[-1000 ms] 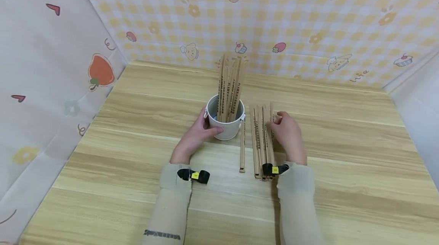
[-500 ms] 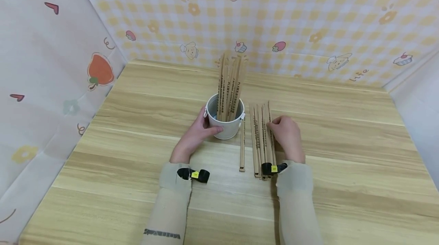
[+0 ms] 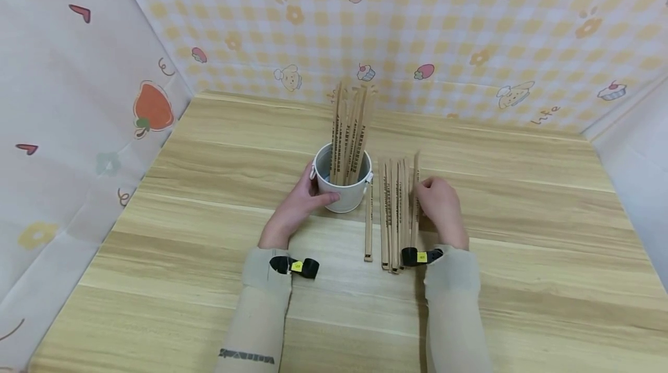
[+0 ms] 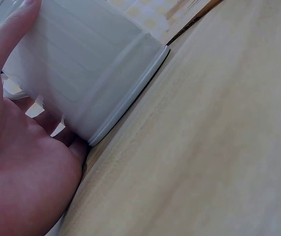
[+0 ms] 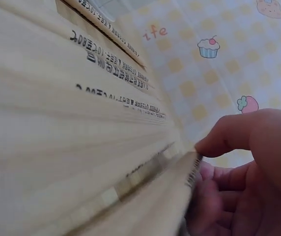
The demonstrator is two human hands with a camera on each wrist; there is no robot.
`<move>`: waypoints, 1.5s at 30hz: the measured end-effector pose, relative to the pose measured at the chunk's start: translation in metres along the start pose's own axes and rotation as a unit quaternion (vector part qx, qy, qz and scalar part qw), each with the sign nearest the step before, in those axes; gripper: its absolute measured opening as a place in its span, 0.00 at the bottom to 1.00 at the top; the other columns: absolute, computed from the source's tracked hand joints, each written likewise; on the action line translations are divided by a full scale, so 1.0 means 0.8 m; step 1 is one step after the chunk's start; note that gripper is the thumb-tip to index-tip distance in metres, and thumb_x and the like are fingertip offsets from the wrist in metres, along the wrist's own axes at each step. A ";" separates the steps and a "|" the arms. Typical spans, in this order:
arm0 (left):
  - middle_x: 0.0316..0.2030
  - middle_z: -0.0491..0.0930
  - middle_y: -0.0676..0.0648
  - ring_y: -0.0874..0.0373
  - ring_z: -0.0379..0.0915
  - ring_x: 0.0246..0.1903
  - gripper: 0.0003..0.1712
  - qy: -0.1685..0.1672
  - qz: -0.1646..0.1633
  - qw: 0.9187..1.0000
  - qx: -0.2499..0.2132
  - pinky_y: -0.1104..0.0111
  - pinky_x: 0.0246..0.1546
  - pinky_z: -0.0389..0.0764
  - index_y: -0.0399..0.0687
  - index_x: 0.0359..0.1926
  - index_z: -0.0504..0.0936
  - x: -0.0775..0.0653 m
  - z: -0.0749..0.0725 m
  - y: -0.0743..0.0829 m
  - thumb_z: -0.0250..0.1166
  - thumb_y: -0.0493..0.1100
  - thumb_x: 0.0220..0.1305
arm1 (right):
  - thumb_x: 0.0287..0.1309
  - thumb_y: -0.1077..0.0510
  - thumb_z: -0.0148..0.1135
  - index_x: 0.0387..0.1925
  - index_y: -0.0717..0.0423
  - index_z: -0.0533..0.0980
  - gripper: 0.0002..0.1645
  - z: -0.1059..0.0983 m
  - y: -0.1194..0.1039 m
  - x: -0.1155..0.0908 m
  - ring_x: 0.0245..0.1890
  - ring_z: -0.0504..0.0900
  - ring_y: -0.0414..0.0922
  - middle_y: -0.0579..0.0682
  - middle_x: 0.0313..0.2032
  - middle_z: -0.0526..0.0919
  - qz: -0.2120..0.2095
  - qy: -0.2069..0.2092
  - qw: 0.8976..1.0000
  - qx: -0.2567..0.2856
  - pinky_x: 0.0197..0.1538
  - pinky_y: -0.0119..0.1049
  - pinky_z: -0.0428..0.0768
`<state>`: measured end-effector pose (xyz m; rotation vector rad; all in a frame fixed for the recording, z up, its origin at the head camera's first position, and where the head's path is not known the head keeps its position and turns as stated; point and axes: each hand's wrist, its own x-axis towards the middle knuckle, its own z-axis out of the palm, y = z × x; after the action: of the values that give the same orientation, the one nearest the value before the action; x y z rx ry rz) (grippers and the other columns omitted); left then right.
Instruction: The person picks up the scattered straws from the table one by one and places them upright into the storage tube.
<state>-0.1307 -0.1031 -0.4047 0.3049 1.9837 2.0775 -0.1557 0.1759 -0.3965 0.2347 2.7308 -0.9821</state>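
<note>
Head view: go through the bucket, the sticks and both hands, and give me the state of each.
White bucket: upright, partly filled.
Sticks in the bucket: standing on end, tops above the rim.
Lone stick: lying beside the bucket.
Row of sticks: lying side by side.
Held stick: pinched, apart from the row.
Left hand: gripping the bucket.
Right hand: pinching a stick.

Brown stick [image 3: 415,217] drawn rightward off the pile [image 3: 395,217], right hand [image 3: 440,203] shifted with it, gap opened
</note>
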 end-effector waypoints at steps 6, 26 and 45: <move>0.65 0.50 0.51 0.58 0.46 0.64 0.51 0.001 -0.003 1.000 -0.003 0.64 0.62 0.50 0.62 0.67 0.45 0.001 -0.001 -0.004 0.67 0.38 0.49 | 0.58 0.47 0.43 0.40 0.60 0.71 0.21 -0.004 0.001 -0.001 0.30 0.73 0.50 0.55 0.33 0.75 0.008 0.013 1.000 0.007 0.27 0.36 0.72; 0.66 0.49 0.50 0.57 0.45 0.64 0.51 0.003 0.001 1.000 -0.007 0.63 0.63 0.49 0.61 0.68 0.45 0.000 -0.002 0.001 0.67 0.37 0.49 | 0.55 0.56 0.51 0.44 0.59 0.74 0.17 -0.030 -0.061 -0.019 0.28 0.75 0.42 0.50 0.32 0.80 -0.106 0.223 0.963 0.110 0.28 0.32 0.72; 0.66 0.50 0.47 0.54 0.47 0.64 0.52 -0.005 0.007 1.000 0.001 0.62 0.62 0.51 0.60 0.68 0.44 -0.001 -0.001 -0.002 0.67 0.38 0.48 | 0.51 0.58 0.62 0.36 0.60 0.75 0.11 -0.055 -0.150 -0.057 0.21 0.75 0.44 0.51 0.29 0.78 -0.267 0.298 0.849 0.345 0.22 0.32 0.77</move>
<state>-0.1305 -0.1043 -0.4060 0.3298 1.9822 2.0788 -0.1458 0.1095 -0.2789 -0.1622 2.8681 -2.4044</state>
